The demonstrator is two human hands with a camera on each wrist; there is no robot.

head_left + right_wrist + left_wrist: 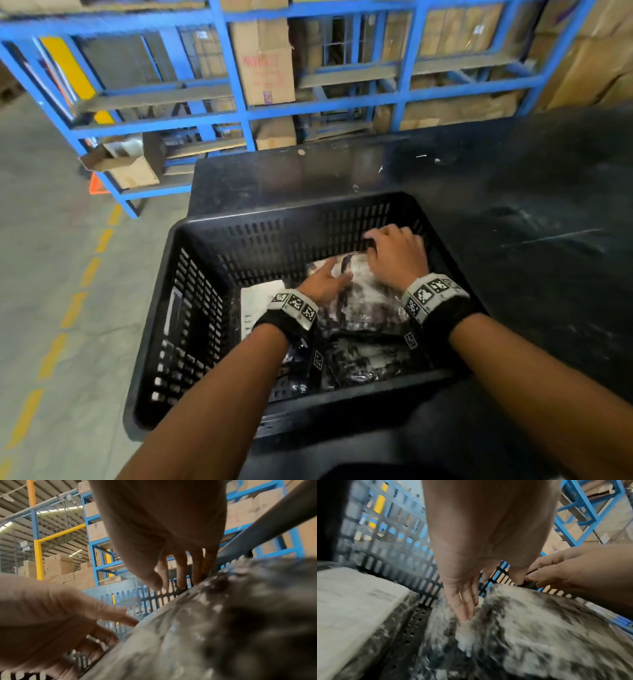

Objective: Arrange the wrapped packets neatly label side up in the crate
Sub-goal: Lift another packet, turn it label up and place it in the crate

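Observation:
A black slotted crate (294, 212) stands on a black table and holds several clear-wrapped packets with dark contents. The top packet (368, 291) lies tilted at the crate's back right; it also fills the left wrist view (530, 622) and the right wrist view (214, 628). My left hand (325, 282) rests with straight fingers (465, 608) on its left side. My right hand (394, 253) curls its fingers (180, 574) over the packet's far edge, against the crate's back wall (145, 599). A packet with a white label up (262, 298) lies at the left. More packets (370, 363) lie nearer the front.
The black table (513, 205) stretches away to the right of the crate and behind it. Blue steel racks with cardboard boxes (267, 61) stand behind it. An open carton (126, 164) sits on a low shelf. Grey floor with a yellow dashed line (85, 274) runs along the left.

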